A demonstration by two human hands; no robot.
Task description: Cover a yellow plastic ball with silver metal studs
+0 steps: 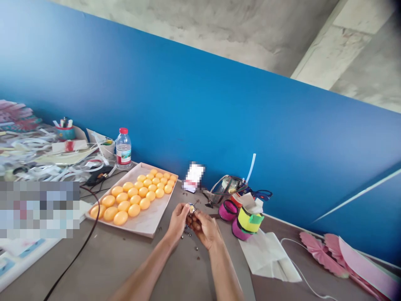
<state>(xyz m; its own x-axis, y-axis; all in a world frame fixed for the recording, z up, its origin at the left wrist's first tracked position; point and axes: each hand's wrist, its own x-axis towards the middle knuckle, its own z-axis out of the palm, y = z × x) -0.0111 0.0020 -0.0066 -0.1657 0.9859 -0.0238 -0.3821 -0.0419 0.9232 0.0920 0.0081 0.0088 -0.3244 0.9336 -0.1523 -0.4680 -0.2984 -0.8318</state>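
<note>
Held up between both hands above the grey tabletop is a small shiny piece point(192, 208) with silvery and yellowish parts, too small to name. My left hand point(179, 218) pinches it from the left, thumb on top. From the right, my right hand point(205, 228) grips it with thumb and bent fingers. Several small shiny beads or metal bits point(187, 231) lie on the table just below the hands. A shallow pale tray point(149, 228) with several orange balls point(134, 210) in rows stands left of my left hand.
A phone point(193, 177) leans against the blue partition point(203, 104). Rolls of purple and yellow strap point(249, 221) and a clear pouch point(226, 188) sit at right, near white sheets point(271, 257) and pink fans point(326, 255). A bottle point(123, 148), clutter and a black cable point(94, 225) occupy the left.
</note>
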